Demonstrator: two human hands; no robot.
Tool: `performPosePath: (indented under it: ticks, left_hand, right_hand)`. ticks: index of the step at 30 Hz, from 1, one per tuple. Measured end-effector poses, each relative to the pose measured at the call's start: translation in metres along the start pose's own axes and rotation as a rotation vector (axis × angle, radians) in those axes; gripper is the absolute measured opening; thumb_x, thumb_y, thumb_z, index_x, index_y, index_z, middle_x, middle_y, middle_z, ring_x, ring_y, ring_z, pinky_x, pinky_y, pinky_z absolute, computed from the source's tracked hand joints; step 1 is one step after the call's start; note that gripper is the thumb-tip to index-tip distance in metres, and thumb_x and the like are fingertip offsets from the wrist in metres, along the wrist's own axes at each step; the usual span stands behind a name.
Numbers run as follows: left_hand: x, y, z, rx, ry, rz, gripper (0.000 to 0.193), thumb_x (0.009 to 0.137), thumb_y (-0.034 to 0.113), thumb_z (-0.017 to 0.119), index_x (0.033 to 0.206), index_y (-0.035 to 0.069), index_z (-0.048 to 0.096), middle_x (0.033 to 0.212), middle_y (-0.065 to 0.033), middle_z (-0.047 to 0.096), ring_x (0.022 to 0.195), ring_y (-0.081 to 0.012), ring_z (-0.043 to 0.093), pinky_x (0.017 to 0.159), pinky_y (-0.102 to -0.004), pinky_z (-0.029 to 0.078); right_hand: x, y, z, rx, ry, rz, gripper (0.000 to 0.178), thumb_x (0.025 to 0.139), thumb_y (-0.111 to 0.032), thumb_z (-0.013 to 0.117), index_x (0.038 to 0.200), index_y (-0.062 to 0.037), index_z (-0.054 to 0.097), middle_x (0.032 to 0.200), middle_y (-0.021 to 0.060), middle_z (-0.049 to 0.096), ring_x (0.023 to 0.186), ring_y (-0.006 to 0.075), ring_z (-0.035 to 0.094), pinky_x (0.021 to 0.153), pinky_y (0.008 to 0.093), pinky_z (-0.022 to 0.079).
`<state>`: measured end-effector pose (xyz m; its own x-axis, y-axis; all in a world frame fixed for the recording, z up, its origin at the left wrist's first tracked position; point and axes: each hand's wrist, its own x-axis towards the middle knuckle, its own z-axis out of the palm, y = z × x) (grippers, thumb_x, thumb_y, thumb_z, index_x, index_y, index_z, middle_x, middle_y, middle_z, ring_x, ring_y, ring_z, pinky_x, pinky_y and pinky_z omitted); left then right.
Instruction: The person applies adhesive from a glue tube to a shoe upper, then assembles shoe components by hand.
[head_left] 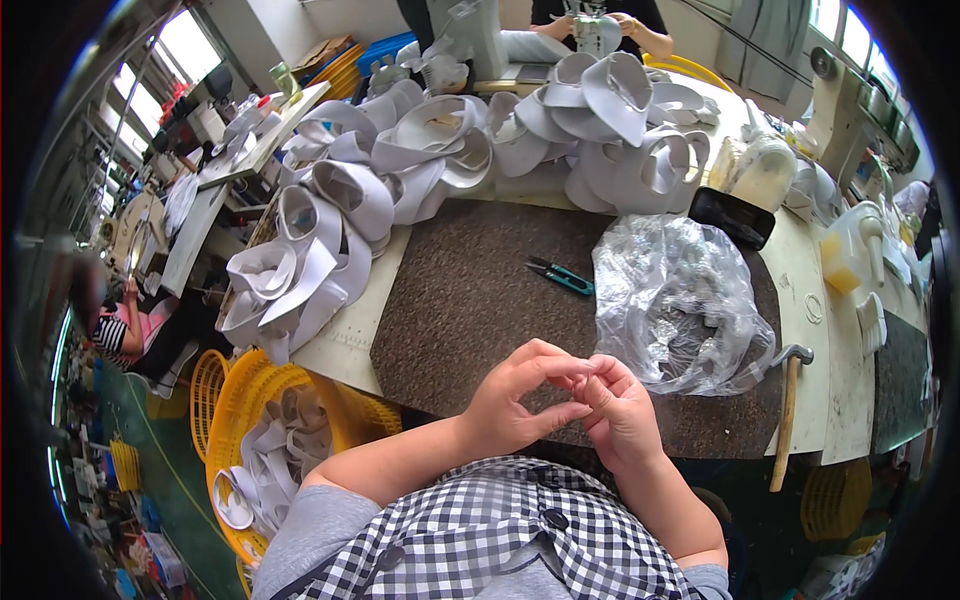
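The clear plastic bag [685, 290] lies on the dark speckled mat [470, 300], just beyond the grip and to its right, its near left edge close to the fingertips. The person's left hand [508, 388] and right hand [625, 415] meet at the mat's near edge. The left thumb and forefinger curve toward the right hand, leaving a loop between them, while the right thumb and fingers are bunched together. Whether anything is pinched between the fingertips cannot be told; the bag itself is in neither hand. Small shiny contents show through its film, too unclear to name.

Straight beyond the grip, the green-handled snips [572, 281] lie on the mat, just beside the bag's left edge. Farther off to the right of the grip rests a hammer [788, 415], its head near the bag and its wooden handle pointing toward the person's side. A black phone-like device [732, 217] sits beyond the bag. White curved pieces [352, 195] are heaped well beyond and left of the grip, and a yellow basket [226, 425] holding more stands lower to its left.
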<state>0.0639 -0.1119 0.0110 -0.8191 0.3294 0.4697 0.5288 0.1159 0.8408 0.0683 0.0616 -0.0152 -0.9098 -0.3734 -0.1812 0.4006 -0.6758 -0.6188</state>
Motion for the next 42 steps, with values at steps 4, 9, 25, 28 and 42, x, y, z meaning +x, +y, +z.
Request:
performPosePath:
  ticks: [4, 9, 25, 28, 42]
  left_hand:
    - [-0.002, 0.000, -0.011, 0.032, 0.003, -0.037, 0.043, 0.071, 0.008, 0.083, 0.111, 0.005, 0.067, 0.097, -0.0063, 0.062, 0.088, -0.0158, 0.061, 0.078, -0.0269, 0.051]
    - [-0.006, -0.004, -0.020, -0.014, -0.007, -0.043, 0.041, 0.072, 0.004, 0.081, 0.111, 0.004, 0.067, 0.098, -0.0067, 0.061, 0.087, -0.0152, 0.062, 0.077, -0.0268, 0.053]
    - [-0.011, -0.011, -0.017, 0.030, -0.113, -0.109, 0.040, 0.074, 0.005, 0.079, 0.112, 0.003, 0.068, 0.096, -0.0077, 0.060, 0.084, -0.0159, 0.063, 0.075, -0.0268, 0.055]
    - [-0.010, -0.009, -0.017, 0.050, -0.111, -0.111, 0.040, 0.074, 0.005, 0.079, 0.112, 0.002, 0.067, 0.096, -0.0079, 0.060, 0.083, -0.0158, 0.063, 0.074, -0.0267, 0.056]
    - [-0.009, -0.006, -0.015, 0.098, -0.119, -0.010, 0.040, 0.070, 0.006, 0.082, 0.107, 0.002, 0.069, 0.090, -0.0090, 0.064, 0.079, -0.0176, 0.065, 0.069, -0.0272, 0.056]
  right_hand:
    - [0.003, 0.007, 0.012, 0.020, 0.014, 0.068, 0.025, 0.088, -0.008, 0.068, 0.108, -0.0035, 0.054, 0.107, 0.0086, 0.063, 0.103, 0.0164, 0.062, 0.090, 0.0282, 0.050]
    - [0.003, 0.011, 0.013, -0.078, 0.053, 0.036, 0.020, 0.091, -0.013, 0.065, 0.106, -0.0027, 0.057, 0.110, 0.0096, 0.063, 0.106, 0.0171, 0.061, 0.091, 0.0293, 0.049]
    - [0.000, 0.018, -0.010, -0.125, -0.030, 0.172, 0.033, 0.095, -0.027, 0.060, 0.112, 0.0013, 0.058, 0.115, 0.0111, 0.062, 0.110, 0.0181, 0.059, 0.094, 0.0320, 0.048]
    - [0.000, 0.018, -0.006, -0.096, -0.049, 0.175, 0.038, 0.095, -0.029, 0.060, 0.115, 0.0027, 0.057, 0.115, 0.0112, 0.062, 0.110, 0.0180, 0.059, 0.094, 0.0321, 0.048]
    - [-0.006, 0.018, -0.010, -0.152, -0.182, 0.150, 0.036, 0.098, -0.031, 0.055, 0.116, 0.0002, 0.054, 0.112, 0.0070, 0.060, 0.103, 0.0133, 0.058, 0.089, 0.0284, 0.048]
